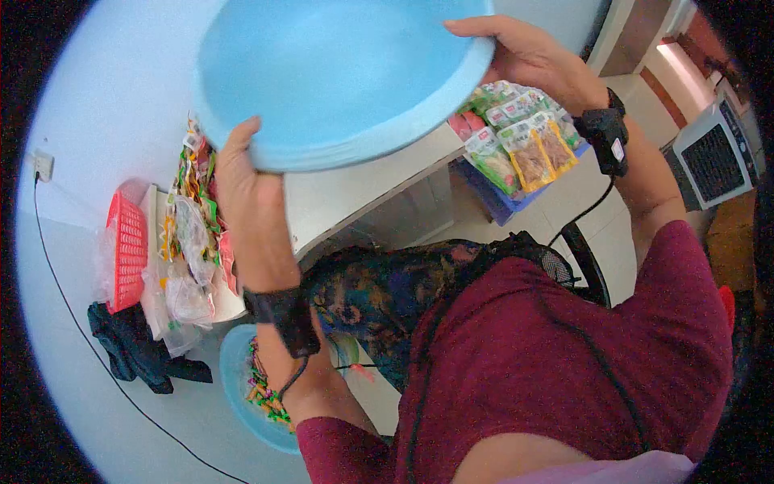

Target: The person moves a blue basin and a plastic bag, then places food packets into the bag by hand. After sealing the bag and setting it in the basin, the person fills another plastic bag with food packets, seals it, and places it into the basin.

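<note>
Head view | 1 blue basin [334,68] | left hand [256,206], right hand [542,58]: 2, fingers gripping its rim [367,153]

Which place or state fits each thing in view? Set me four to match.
Things
1. empty light-blue basin
2. slotted basket
3. wall socket
4. air cooler

Places, colours and states
A. red
B. standing at the far right of the view
C. held at the rim by left hand and right hand
D. black cable plugged in

Pairs: 1-C, 2-A, 3-D, 4-B
</note>
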A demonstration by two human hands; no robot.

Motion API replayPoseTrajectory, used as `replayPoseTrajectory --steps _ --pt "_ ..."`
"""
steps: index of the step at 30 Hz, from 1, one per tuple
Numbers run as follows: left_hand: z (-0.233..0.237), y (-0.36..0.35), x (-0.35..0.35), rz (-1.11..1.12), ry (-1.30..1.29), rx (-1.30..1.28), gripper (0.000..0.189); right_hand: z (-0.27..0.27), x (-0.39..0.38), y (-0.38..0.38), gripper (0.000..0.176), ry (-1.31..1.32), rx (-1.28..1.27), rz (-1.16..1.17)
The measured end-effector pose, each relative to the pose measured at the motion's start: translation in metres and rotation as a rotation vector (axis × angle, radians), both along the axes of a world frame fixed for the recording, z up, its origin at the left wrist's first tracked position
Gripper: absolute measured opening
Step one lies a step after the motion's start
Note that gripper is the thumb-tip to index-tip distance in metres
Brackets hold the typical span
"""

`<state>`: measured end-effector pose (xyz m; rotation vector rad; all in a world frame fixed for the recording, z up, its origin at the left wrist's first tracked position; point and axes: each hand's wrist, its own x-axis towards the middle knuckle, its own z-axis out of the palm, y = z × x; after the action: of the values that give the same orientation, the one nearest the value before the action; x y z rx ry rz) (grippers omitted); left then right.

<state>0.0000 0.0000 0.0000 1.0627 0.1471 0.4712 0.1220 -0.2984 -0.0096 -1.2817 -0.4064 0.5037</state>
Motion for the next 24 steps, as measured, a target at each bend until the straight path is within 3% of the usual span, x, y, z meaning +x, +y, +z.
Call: replayPoseTrajectory --steps 5,8,12,14,16,20,24 --pt "-0.02 -0.058 0.044 -0.134 0.026 -0.04 0.057 -0.026 0.04 -0.104 0.043 0.055 -0.065 -0.279" --pt "-0.039 -0.084 0.067 -0.386 0.062 -0.105 0.052 -0.03 0.058 -0.17 0.038 0.048 -0.061 -0.352" --pt "-0.059 -0.13 0.056 -0.419 0.158 0.259 0.044 -0.05 0.058 -0.229 0.033 0.184 -0.088 -0.597" --pt "-0.081 -0.143 0.059 -0.39 0.125 0.455 0.044 -0.112 0.079 -0.284 0.029 -0.126 -0.258 -0.589" --pt "-0.096 -0.15 0.061 -0.32 0.147 0.687 0.043 -0.084 0.043 -0.248 0.03 0.202 -0.039 -0.668" --pt "-0.116 -0.151 0.064 -0.26 0.085 1.03 0.04 -0.105 0.046 -0.256 0.033 0.211 -0.223 -0.602" --pt "-0.125 -0.154 0.062 -0.296 0.172 0.97 0.038 -0.101 0.037 -0.23 0.041 0.23 -0.217 -0.616"
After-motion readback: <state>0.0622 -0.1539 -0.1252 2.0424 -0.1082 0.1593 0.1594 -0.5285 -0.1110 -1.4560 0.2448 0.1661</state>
